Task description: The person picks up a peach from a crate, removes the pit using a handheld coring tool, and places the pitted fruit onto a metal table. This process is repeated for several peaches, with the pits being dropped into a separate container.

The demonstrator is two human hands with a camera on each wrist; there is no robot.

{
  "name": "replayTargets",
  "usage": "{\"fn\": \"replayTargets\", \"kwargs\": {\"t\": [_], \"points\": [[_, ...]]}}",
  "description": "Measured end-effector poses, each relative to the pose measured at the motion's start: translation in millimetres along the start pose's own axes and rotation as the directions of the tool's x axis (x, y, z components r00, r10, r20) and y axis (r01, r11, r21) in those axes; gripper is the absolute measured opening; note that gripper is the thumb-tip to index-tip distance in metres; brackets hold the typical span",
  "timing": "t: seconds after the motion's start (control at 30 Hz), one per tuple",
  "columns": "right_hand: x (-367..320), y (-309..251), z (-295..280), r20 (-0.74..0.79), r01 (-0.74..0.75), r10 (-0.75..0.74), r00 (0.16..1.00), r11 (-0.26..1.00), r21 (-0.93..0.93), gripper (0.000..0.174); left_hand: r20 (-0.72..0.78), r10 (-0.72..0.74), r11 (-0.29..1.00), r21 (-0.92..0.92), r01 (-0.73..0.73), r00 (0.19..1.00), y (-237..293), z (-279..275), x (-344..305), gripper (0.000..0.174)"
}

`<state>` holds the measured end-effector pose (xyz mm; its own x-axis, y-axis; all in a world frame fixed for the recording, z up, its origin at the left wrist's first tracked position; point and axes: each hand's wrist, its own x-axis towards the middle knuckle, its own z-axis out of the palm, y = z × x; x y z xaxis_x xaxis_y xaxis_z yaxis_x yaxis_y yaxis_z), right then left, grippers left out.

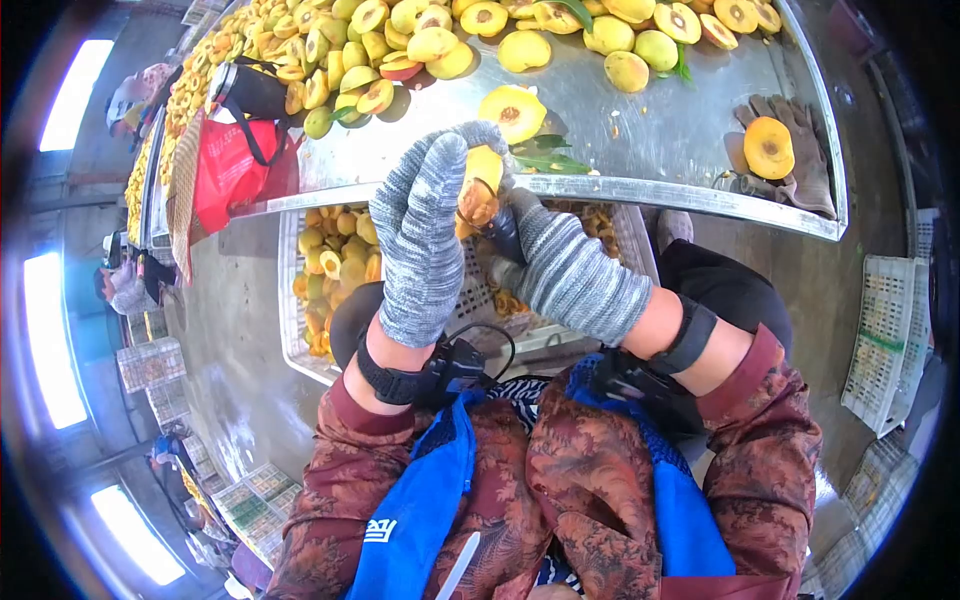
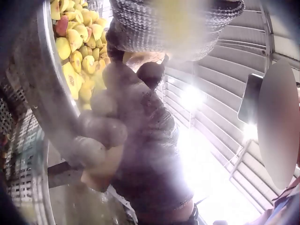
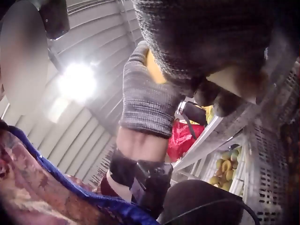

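Note:
Both hands wear grey knit gloves and meet at the table's front edge in the head view. My left hand holds a yellow peach piece, its reddish-brown inner part facing the right hand. The right hand grips a dark-handled tool close against the peach; its working end is hidden. In the right wrist view, a strip of yellow peach shows beside the left glove. A peach half lies cut side up on the metal table just beyond the hands.
Many halved peaches are heaped at the table's back left. A red bag hangs at the left edge. Brown gloves with a peach half on them lie right. Below, a white crate holds peaches; more crates stand right.

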<state>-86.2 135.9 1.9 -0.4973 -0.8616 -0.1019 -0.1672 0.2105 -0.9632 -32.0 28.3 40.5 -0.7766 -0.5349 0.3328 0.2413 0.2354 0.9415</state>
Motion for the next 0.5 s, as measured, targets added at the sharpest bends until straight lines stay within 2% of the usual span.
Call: {"fn": "replayTargets", "kwargs": {"t": [0.07,0.1,0.13,0.17,0.2,0.23,0.27,0.3,0.33,0.37,0.4,0.43,0.47,0.5], "points": [[-0.1,9.5,11.4,-0.008,0.009,-0.008,1.000,0.999,0.051,0.051,0.047,-0.199,0.978,-0.050,0.201,0.979,1.6,-5.5,2.7,0.031],[-0.6,12.7,15.9,-0.015,0.019,-0.018,1.000,0.995,0.101,0.051,0.045,-0.202,0.978,-0.048,0.205,0.978,0.8,-8.9,4.5,0.031],[-1.3,12.5,14.6,-0.014,0.019,-0.018,1.000,0.995,0.102,0.051,0.113,-0.240,0.971,0.013,0.240,0.964,-0.6,-12.1,7.9,0.035],[-1.6,11.1,10.2,0.005,0.058,-0.060,0.998,0.986,0.155,0.052,0.178,-0.277,0.961,0.074,0.268,0.944,-1.0,-13.4,10.3,0.040],[-1.3,7.6,4.4,0.020,0.098,-0.105,0.994,0.974,0.205,0.052,0.178,-0.272,0.962,0.071,0.263,0.946,3.5,-11.4,12.7,0.040],[-2.0,-5.9,-6.0,0.105,-0.040,0.012,0.994,0.964,0.264,0.052,0.195,-0.266,0.957,-0.064,0.282,0.944,11.6,-8.5,15.7,0.041],[-2.5,-12.9,-12.0,0.109,-0.041,0.013,0.994,0.965,0.260,0.052,0.207,-0.260,0.933,-0.196,0.301,0.943,16.5,-7.3,16.5,0.042],[-2.4,-18.4,-16.4,0.182,-0.093,0.042,0.982,0.955,0.283,0.052,0.185,-0.195,0.966,-0.136,0.221,0.963,17.0,-7.2,17.1,0.045],[-1.4,-21.3,-18.5,0.252,-0.143,0.066,0.965,0.943,0.302,0.051,0.179,-0.190,0.967,-0.135,0.215,0.965,13.4,-7.5,14.3,0.045],[-3.4,-15.1,-6.9,0.169,-0.083,0.009,0.986,0.895,0.438,0.047,0.151,-0.209,0.944,-0.226,0.239,0.966,5.8,-8.0,8.9,0.044],[-3.1,-10.1,-0.5,0.171,-0.082,0.007,0.985,0.896,0.436,0.047,0.124,-0.232,0.912,-0.316,0.260,0.965,0.9,-8.9,4.3,0.043],[-3.2,-5.5,5.3,0.169,-0.075,0.017,0.985,0.937,0.342,0.047,0.097,-0.244,0.934,-0.243,0.261,0.965,0.7,-11.7,1.3,0.038],[-4.3,-1.6,10.0,0.168,-0.072,0.031,0.985,0.967,0.244,0.047,0.092,-0.251,0.932,-0.245,0.266,0.964,-6.4,-15.1,-0.5,0.038],[-5.8,1.2,12.7,0.174,-0.082,0.021,0.984,0.933,0.350,0.050,0.061,-0.129,0.992,-0.001,0.129,0.990,-17.3,-19.3,-1.3,0.034]]}}
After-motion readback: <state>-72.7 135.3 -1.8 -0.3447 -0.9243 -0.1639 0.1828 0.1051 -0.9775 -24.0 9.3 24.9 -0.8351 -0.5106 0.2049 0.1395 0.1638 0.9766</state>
